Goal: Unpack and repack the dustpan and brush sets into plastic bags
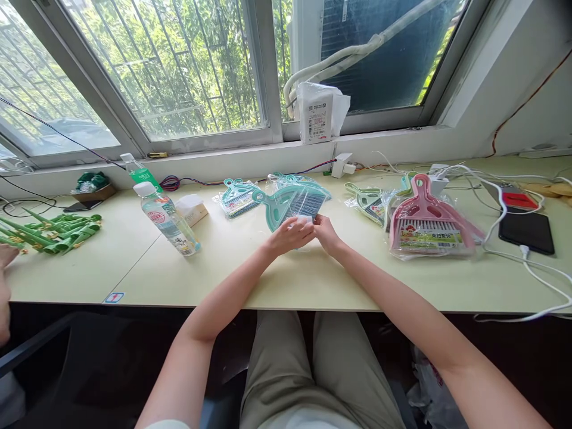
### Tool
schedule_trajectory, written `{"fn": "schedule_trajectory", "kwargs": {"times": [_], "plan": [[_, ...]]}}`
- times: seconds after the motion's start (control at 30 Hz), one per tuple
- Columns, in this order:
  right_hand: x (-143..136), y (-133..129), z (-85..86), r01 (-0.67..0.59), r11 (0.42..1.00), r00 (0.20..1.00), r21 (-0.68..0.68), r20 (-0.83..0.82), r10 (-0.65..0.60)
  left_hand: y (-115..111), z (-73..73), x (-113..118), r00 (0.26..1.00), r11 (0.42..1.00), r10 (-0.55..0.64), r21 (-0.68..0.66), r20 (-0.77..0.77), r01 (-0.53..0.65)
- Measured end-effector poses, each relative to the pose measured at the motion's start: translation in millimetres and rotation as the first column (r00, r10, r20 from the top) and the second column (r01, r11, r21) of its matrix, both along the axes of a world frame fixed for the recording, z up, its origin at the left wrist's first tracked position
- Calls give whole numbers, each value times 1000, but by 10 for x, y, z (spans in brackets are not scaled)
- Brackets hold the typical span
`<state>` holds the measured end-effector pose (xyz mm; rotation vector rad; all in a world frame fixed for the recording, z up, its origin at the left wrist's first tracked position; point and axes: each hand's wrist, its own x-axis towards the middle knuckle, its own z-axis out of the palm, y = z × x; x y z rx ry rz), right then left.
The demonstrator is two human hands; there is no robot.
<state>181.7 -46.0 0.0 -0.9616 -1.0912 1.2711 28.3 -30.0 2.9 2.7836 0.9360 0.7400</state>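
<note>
Between my hands, over the middle of the table, is a teal dustpan and brush set (279,205) in clear plastic wrap, its handle pointing left. My left hand (291,236) is closed around the near edge of the wrapping. My right hand (328,236) pinches the wrap at the near right corner, close beside the left fingers. Just behind lie more wrapped teal sets (236,196), partly covered by the held one. To the right are a wrapped green set (370,201) and a pink dustpan and brush set (429,223) with a paper label.
Two plastic bottles (167,217) and a small white box (191,208) stand left. Green folded strips (58,232) lie far left, near another person's hand (6,255). On the right are a black phone (526,231) and white cables (496,223). A wrapped package (318,116) sits on the sill.
</note>
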Motion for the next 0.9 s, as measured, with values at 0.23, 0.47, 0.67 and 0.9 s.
{"fn": "schedule_trajectory", "kwargs": {"times": [0.23, 0.47, 0.67, 0.9], "plan": [[11, 57, -31, 4, 999, 998, -35, -70, -7, -37, 33, 29, 962, 913, 193, 396, -195, -103], [-20, 73, -97, 48, 993, 999, -112, -8, -49, -64, 201, 171, 928, 851, 307, 497, -213, -168], [-8, 42, -23, -12, 996, 1000, -94, -23, 10, -140, 242, 196, 875, 844, 398, 484, -277, -230], [12, 56, -58, 11, 992, 1000, -123, -16, -13, -168, 260, 206, 860, 847, 398, 488, -320, -211]]}}
